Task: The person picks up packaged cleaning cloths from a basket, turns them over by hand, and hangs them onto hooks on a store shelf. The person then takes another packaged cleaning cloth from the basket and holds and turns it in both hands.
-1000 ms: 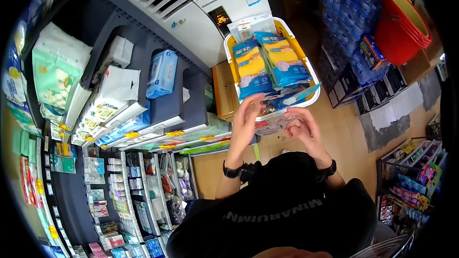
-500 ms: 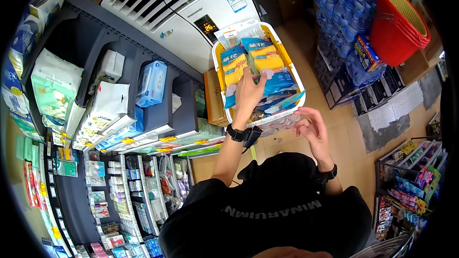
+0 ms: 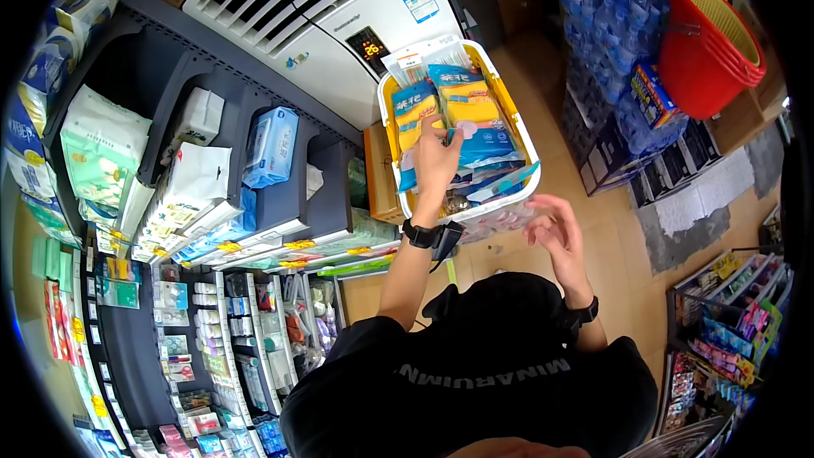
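Note:
A white-rimmed yellow basket [image 3: 514,110] holds several packaged goods. My left hand [image 3: 437,165] is over it, fingers bent on the left blue-and-yellow packet [image 3: 410,102], thumb along its right side. The packet's lower part is hidden beneath the hand. Beside it lies a similar blue-and-yellow packet [image 3: 471,106]. Behind them a clear-and-white packet [image 3: 428,55] stands against the basket's far end. My right hand [image 3: 555,229] hovers off the basket's near right corner, fingers apart and loosely curled, holding nothing. Both wrists wear black bands.
A white air-conditioning unit [image 3: 331,25] stands behind the basket. Grey shelves [image 3: 280,225] with packaged tissues run along the left. Shrink-wrapped water bottles [image 3: 615,17] and red buckets [image 3: 699,68] are at the right. A rack of colourful packets [image 3: 729,322] is at lower right.
My left hand has shifted slightly back toward me and left, its fingers drawn closer together on the left packet. My right hand is almost unmoved.

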{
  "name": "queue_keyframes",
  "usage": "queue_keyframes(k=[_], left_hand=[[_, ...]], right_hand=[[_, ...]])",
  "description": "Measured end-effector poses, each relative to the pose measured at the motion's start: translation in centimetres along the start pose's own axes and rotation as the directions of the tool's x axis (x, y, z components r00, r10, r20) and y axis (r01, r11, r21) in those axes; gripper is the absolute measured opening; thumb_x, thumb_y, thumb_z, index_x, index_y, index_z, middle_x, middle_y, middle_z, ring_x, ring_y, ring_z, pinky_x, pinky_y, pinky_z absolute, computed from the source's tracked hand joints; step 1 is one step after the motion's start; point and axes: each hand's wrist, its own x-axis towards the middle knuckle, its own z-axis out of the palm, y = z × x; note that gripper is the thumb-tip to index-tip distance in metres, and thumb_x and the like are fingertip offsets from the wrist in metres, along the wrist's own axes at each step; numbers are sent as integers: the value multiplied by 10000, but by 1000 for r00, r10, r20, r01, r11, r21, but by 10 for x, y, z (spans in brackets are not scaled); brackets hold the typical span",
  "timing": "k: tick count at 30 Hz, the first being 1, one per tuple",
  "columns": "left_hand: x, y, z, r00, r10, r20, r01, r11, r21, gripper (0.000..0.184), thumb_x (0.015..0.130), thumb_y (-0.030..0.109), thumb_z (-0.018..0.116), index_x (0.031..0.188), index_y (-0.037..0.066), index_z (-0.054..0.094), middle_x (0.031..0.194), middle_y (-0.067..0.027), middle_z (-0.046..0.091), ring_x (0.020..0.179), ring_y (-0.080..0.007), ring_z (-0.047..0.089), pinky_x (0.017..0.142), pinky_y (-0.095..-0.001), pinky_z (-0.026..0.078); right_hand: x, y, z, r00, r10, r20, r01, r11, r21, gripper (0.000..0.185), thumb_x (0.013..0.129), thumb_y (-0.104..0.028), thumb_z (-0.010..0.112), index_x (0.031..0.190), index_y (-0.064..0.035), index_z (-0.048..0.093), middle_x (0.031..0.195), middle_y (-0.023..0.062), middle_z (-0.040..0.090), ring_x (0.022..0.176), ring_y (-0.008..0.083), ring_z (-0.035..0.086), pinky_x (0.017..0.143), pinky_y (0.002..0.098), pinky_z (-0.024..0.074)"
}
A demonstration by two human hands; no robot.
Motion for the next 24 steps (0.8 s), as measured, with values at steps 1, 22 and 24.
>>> queue_keyframes(k=[1, 22, 24], left_hand=[[0, -2, -1, 1000, 3, -9, -3, 1000, -24, 509, 843, 221, 769, 1253, -8, 576, 870, -151, 718, 779, -310, 702, 713, -396, 532], [-95, 8, -114, 961, -215, -175, 132, 909, -394, 459, 919, 101, 714, 1332, 17, 534, 1018, -111, 684, 787, -101, 656, 618, -240, 492], [-112, 7, -127, 949, -236, -209, 129, 896, -426, 446, 921, 79, 706, 1330, 26, 535, 1024, -101, 677, 762, -86, 642, 609, -223, 476]], right_hand=[[-1, -1, 0, 1000, 9, -8, -9, 1000, 0, 437, 971, -35, 557, 1391, -6, 439, 1320, 111, 543, 946, 144, 596, 810, 281, 478], [11, 15, 38, 976, 122, 179, -120, 993, -17, 442, 963, -43, 577, 1384, -6, 447, 1297, 106, 562, 943, 155, 594, 811, 291, 477], [15, 17, 48, 965, 142, 219, -141, 990, -20, 446, 962, -45, 580, 1386, -7, 447, 1294, 105, 562, 946, 154, 593, 814, 291, 478]])
